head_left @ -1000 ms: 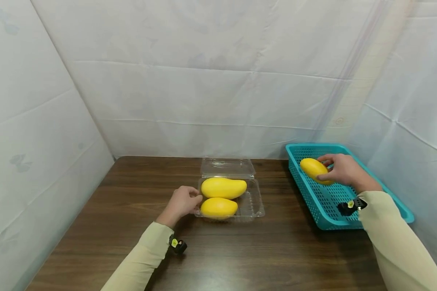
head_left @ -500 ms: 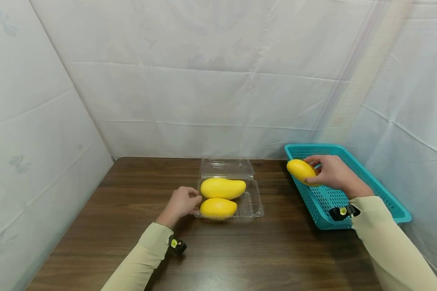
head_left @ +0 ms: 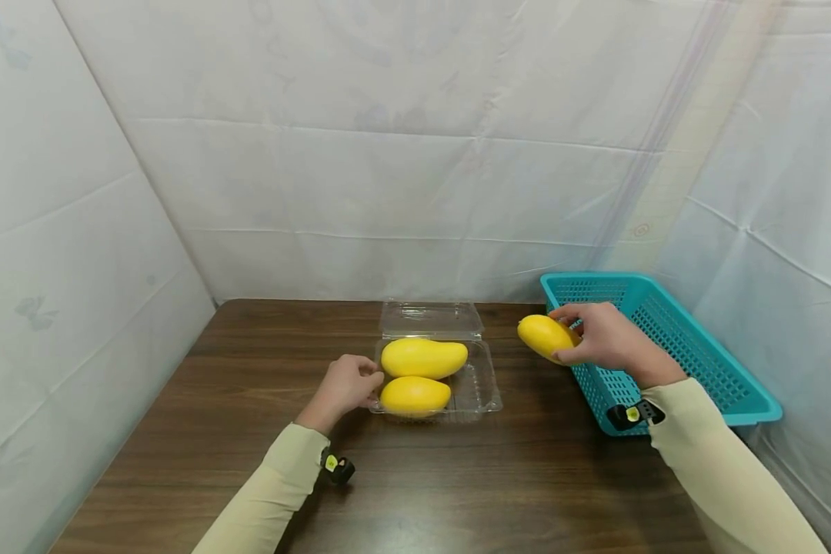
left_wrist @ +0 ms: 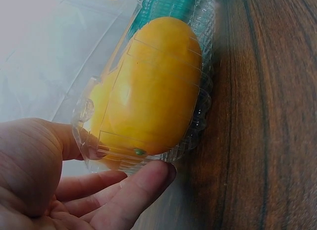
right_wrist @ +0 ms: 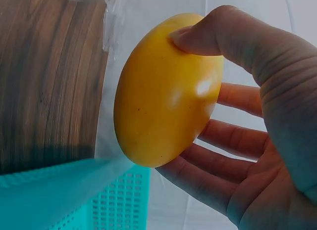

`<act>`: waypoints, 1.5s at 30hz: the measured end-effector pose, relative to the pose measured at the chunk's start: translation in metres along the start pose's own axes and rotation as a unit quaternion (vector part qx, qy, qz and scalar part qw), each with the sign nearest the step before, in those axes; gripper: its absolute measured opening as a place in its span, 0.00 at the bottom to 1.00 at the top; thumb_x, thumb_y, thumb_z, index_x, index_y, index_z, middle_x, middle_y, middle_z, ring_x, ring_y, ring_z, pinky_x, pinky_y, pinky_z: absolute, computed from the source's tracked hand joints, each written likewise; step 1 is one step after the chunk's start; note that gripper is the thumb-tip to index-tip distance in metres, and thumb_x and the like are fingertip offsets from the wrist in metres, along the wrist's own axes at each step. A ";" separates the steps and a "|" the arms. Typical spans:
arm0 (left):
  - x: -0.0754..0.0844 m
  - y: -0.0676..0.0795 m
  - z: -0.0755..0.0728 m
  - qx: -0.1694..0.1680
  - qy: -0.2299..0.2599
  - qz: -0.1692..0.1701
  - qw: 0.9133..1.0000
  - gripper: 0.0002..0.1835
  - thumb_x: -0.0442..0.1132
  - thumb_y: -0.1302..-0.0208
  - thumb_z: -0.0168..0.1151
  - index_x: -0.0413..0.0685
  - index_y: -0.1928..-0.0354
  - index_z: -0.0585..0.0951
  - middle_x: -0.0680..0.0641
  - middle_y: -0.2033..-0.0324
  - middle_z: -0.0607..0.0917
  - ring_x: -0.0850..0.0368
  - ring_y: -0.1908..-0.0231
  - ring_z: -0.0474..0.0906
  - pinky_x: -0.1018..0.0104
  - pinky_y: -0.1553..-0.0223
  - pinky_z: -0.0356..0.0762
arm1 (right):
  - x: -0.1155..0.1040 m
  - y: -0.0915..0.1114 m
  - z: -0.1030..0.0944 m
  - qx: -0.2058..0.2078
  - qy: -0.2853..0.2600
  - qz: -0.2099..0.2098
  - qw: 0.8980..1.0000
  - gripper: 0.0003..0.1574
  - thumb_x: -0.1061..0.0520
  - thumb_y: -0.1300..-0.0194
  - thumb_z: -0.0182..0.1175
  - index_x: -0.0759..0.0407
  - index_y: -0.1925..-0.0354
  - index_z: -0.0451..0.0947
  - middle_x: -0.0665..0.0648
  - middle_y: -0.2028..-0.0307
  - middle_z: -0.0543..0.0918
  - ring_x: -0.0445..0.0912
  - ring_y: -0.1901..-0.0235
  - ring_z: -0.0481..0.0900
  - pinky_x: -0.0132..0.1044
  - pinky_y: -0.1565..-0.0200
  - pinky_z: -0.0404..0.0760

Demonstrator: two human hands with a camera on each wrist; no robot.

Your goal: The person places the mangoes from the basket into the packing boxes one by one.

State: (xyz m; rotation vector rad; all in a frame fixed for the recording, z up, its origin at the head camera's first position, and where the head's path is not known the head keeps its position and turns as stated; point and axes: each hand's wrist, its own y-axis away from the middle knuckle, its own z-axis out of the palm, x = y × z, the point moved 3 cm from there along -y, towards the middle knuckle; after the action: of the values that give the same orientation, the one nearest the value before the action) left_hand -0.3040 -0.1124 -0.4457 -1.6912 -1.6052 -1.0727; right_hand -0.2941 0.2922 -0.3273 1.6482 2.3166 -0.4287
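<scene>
My right hand (head_left: 605, 338) grips a yellow mango (head_left: 547, 337) in the air, just left of the teal basket's near-left rim. In the right wrist view the thumb lies on one side of this mango (right_wrist: 166, 96) and the fingers lie behind it. Two more mangoes rest side by side in an opened clear plastic clamshell container (head_left: 481, 385): a longer mango (head_left: 422, 358) behind and a rounder mango (head_left: 415, 396) in front. With thumb and fingers, my left hand (head_left: 346, 383) pinches the container's left edge, as the left wrist view shows close up.
The teal perforated basket (head_left: 709, 338) stands at the right of the dark wooden table (head_left: 263, 338). The container's clear lid (head_left: 432, 319) lies folded back toward the white sheet wall (head_left: 360, 177). White sheeting also closes off both sides.
My right hand has carried its mango leftward, from over the basket to beyond its left rim. The left hand and the container have stayed in place.
</scene>
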 end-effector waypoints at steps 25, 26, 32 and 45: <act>-0.001 -0.001 0.000 0.005 -0.013 -0.004 1.000 0.21 0.37 0.31 0.61 0.31 0.40 0.80 0.35 0.51 0.86 0.57 0.74 0.87 0.65 0.71 0.89 | -0.042 -0.011 0.045 -0.034 -0.023 -0.056 0.998 0.39 0.53 0.51 0.78 0.61 0.40 0.80 0.56 0.53 0.88 0.45 0.61 0.82 0.41 0.57 0.88; 0.000 -0.001 0.000 0.005 -0.010 -0.006 1.000 0.22 0.37 0.31 0.62 0.31 0.40 0.80 0.35 0.51 0.86 0.57 0.73 0.87 0.65 0.71 0.89 | -0.043 -0.012 0.047 -0.034 -0.027 -0.057 0.997 0.39 0.52 0.51 0.78 0.61 0.40 0.80 0.55 0.54 0.88 0.44 0.61 0.83 0.40 0.57 0.88; -0.001 -0.001 0.000 0.008 -0.011 -0.005 1.000 0.21 0.37 0.31 0.61 0.31 0.40 0.80 0.35 0.51 0.86 0.57 0.73 0.88 0.65 0.71 0.89 | -0.050 -0.016 0.059 -0.021 -0.060 -0.063 0.996 0.36 0.50 0.51 0.78 0.59 0.44 0.82 0.55 0.56 0.88 0.44 0.63 0.84 0.36 0.61 0.87; -0.002 -0.001 0.001 0.005 -0.004 -0.005 1.000 0.21 0.37 0.31 0.61 0.31 0.40 0.80 0.35 0.52 0.86 0.56 0.72 0.88 0.64 0.70 0.89 | -0.060 -0.024 0.080 0.010 -0.120 0.043 0.992 0.38 0.43 0.47 0.76 0.57 0.41 0.80 0.58 0.60 0.87 0.45 0.69 0.82 0.35 0.67 0.86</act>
State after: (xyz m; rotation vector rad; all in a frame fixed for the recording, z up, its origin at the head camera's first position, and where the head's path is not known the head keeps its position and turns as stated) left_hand -0.3045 -0.1124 -0.4474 -1.6834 -1.6231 -1.0626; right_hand -0.2946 0.2019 -0.3758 1.6015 2.0662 -0.5969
